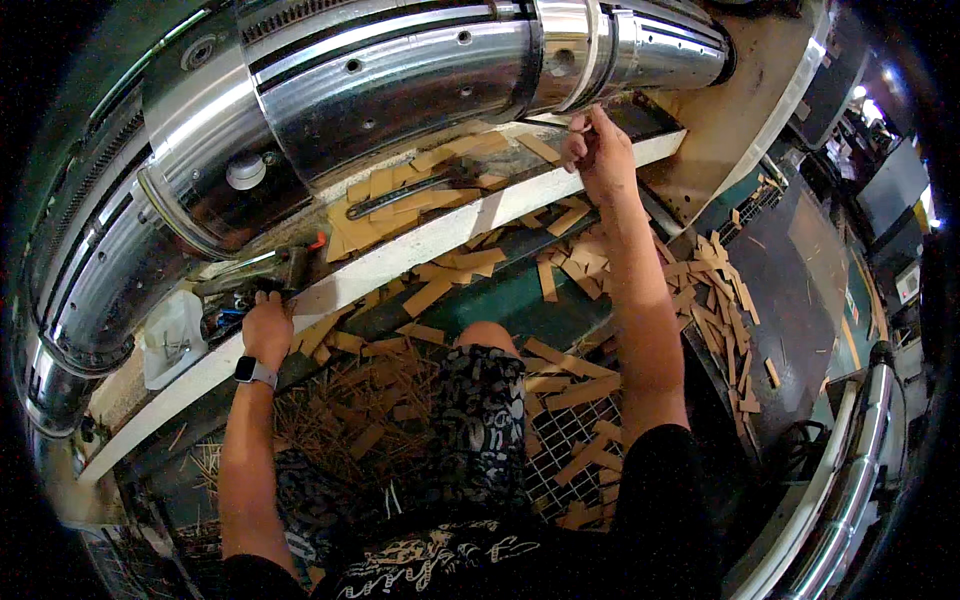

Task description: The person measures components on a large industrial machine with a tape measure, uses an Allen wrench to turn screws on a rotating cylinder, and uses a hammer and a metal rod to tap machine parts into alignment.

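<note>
- The big steel roller of the machine lies across the far side of the scene, polished, with small holes along its face; it runs from far left to far right above a white ledge.
- The right hand is raised to the right end of the roller, its grip closed to a pinch at the gap between roller and ledge. What it has hold of is too small to tell.
- The left hand, with a watch at the wrist, rests on the ledge at the left. Its grip is curled round a dark tool, seemingly holding it, though the fingers are largely hidden.
- A long dark wrench lies untouched on cardboard scraps just behind the ledge, between the two hands.
- Judgement: the step in hand appears to be work on the roller's right end, clearing or adjusting it, with the left hand braced for support.
- Judgement: the next move calls for a steady pinch in a narrow gap, fingers kept clear of the roller face, and the wrench within reach if a fastening is involved.
- More cardboard strips litter the green machine bed near the knees and the wire mesh floor below, with straw-like slivers to the near left.
</note>
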